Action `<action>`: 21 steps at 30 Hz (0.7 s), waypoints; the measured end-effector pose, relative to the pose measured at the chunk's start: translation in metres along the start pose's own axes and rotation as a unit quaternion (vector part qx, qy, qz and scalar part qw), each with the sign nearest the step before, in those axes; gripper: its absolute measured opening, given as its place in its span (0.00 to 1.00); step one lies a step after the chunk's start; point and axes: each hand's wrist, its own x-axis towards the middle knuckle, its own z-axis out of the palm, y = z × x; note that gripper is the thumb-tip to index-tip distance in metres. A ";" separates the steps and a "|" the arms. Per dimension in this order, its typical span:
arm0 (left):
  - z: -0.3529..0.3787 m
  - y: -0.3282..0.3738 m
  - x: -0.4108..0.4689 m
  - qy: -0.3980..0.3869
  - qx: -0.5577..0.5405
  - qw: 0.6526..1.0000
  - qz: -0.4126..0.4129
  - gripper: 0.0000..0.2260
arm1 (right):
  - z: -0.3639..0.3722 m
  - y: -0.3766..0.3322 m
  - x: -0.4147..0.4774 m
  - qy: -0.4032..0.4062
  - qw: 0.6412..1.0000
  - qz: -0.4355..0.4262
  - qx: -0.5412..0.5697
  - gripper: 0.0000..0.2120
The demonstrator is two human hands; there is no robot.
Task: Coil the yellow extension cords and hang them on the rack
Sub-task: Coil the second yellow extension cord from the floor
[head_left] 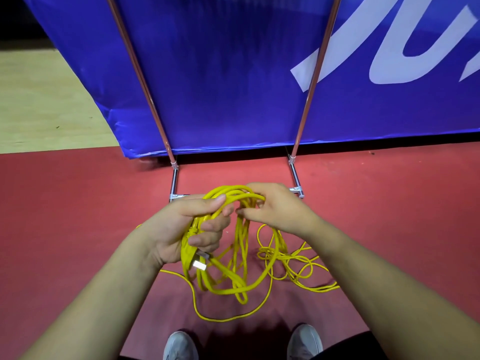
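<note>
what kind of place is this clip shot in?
Probably an indoor sports hall or event venue: red matte flooring meets a pale wood court surface, and a blue printed banner stands behind a metal tube rack.

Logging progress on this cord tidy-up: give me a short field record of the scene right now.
left hand: grips the gathered loops of yellow cord
right hand: pinches strands at the loops' top
plug: hangs below left palm
loose cord: sprawled on red floor, uncoiled
rack: metal frame ahead, before blue banner
</note>
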 end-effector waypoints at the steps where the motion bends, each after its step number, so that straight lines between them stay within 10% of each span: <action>1: 0.002 0.000 -0.001 0.010 0.015 1.000 -0.016 0.11 | -0.004 0.003 0.001 -0.001 1.000 -0.004 0.001 0.05; 21: 0.001 -0.008 -0.005 0.091 0.143 0.985 -0.042 0.11 | -0.021 0.002 0.004 0.046 0.990 0.056 0.122 0.04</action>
